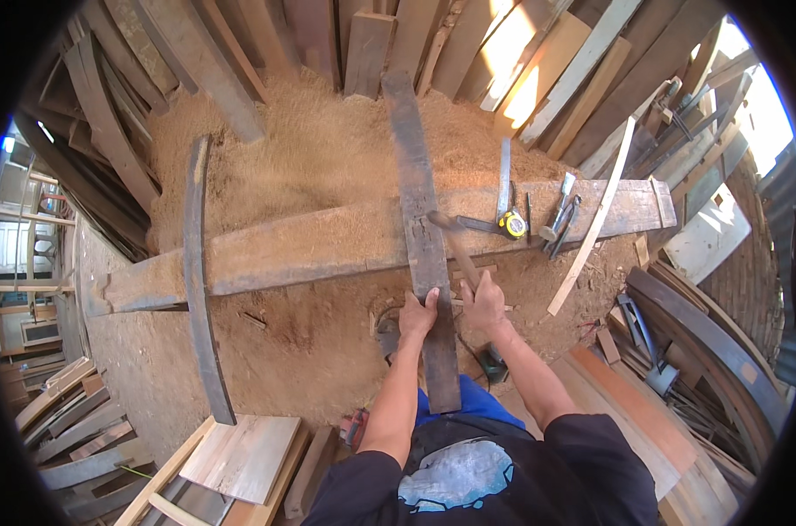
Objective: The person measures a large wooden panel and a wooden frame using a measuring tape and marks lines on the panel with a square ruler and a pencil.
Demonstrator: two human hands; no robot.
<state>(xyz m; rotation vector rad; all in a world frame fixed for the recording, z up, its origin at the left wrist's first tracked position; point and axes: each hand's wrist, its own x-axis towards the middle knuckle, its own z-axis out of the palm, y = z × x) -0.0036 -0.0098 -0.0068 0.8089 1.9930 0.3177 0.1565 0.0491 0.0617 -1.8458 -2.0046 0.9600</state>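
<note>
A long, dark, weathered plank [422, 197] lies across the sawdust-strewn wooden bench [319, 235], its near end close to my body. My left hand [418, 316] is closed round the plank's edge on the near side of the bench, thumb on top. In my right hand [484, 302] is a hammer [462, 252], gripped by its wooden handle. Its head, somewhat blurred, is over or against the plank's face; I cannot tell if it touches. Just right of the plank lie a try square [505, 168], a yellow tape measure [511, 223] and a thin dark stick [529, 210].
Farther right on the bench are a second hammer [551, 230], pliers [566, 226] and a pale curved strip [598, 219]. A dark curved board [201, 280] crosses the bench's left part. Planks lean along the back over heaped sawdust [284, 140]. Stacked boards [635, 412] stand near right.
</note>
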